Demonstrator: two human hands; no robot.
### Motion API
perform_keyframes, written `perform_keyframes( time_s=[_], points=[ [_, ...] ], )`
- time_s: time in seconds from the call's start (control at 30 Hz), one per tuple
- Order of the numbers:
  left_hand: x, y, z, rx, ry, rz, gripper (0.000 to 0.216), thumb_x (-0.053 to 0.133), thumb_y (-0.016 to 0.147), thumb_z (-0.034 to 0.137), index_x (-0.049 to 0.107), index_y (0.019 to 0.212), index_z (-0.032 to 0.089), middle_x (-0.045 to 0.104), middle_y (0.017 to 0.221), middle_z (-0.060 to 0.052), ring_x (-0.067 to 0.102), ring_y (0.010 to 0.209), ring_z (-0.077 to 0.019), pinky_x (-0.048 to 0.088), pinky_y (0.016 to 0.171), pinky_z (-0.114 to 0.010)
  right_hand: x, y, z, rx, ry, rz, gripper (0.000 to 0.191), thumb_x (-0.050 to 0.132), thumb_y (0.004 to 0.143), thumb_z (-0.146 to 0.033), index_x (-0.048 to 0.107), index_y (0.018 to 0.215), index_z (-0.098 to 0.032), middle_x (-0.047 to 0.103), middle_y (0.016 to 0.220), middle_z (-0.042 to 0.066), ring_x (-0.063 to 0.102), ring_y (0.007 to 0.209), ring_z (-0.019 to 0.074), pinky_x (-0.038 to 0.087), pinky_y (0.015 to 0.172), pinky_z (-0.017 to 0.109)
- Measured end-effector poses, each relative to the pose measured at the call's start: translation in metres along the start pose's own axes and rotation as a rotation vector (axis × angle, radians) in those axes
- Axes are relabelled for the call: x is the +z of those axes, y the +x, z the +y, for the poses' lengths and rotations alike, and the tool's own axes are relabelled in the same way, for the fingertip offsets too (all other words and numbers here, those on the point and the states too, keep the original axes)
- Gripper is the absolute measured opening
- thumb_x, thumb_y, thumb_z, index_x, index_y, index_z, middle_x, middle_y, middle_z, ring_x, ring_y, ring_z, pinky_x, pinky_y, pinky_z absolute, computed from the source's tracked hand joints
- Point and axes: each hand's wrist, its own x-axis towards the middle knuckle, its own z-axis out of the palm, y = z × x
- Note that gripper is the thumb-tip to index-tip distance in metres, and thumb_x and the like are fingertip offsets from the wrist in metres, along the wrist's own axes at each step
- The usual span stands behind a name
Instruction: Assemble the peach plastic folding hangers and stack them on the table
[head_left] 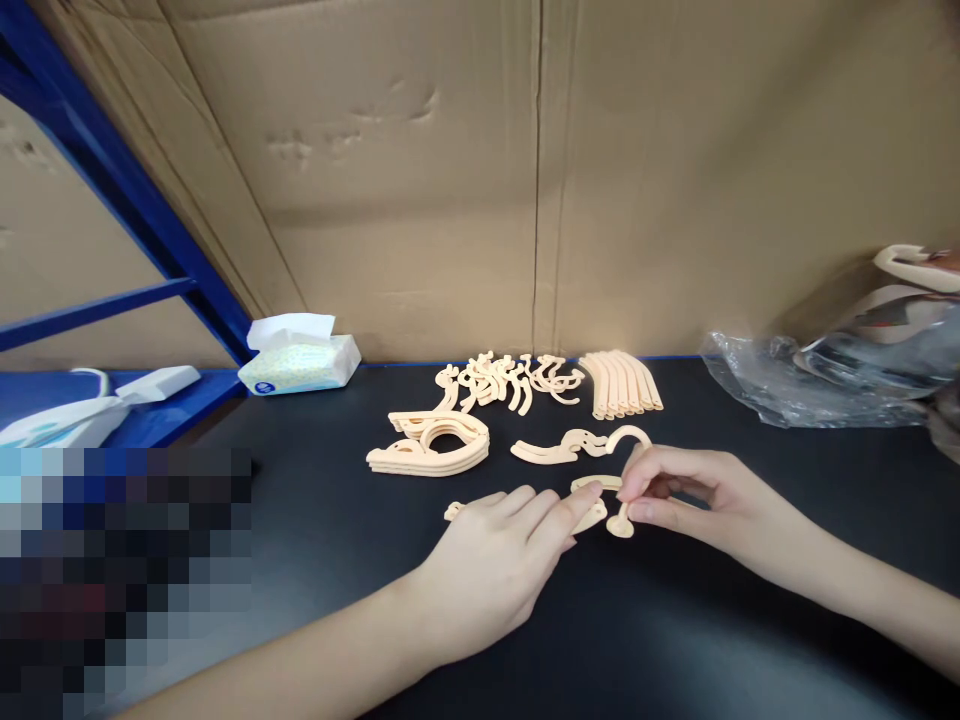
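My right hand (679, 490) pinches a beige plastic hanger hook (620, 523) between thumb and fingers; its round flat end points down and its curved end shows above the fingers. Just left of it, my left hand (499, 555) is closed over a beige hanger arm (591, 515), most of which the palm and fingers cover. Another curved arm piece (596, 482) shows behind the left fingertips. Beyond both hands lies a hanger arm with a jointed middle part (562, 447).
Stacked folded hangers (427, 460) lie left of centre. Farther back are a pile of loose hooks and small parts (495, 380) and a row of arm pieces (619, 385). A tissue pack (300, 360) stands at back left, clear plastic bags (780, 380) at right, cardboard (405, 200) behind.
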Motion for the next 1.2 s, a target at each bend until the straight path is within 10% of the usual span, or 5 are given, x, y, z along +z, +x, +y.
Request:
perform_keyframes(
  time_s=[1.2],
  points=[
    [-0.001, -0.0001, -0.0024, 0.085, -0.203, -0.062, 0.051, 0.04, 0.092, 0.005, 0.028, 0.138, 0.023, 0.063, 0.094, 0.001, 0.058, 0.076, -0.0114, 0.048, 0.066, -0.021, -0.0015, 0.002, 0.0035, 0.11, 0.284, -0.102, 0.026, 0.067, 0.079, -0.043, 0.061, 0.08, -0.018, 0.061, 0.069, 0.001, 0.056, 0.067, 0.0139, 0.041, 0.06, 0.026]
  ],
)
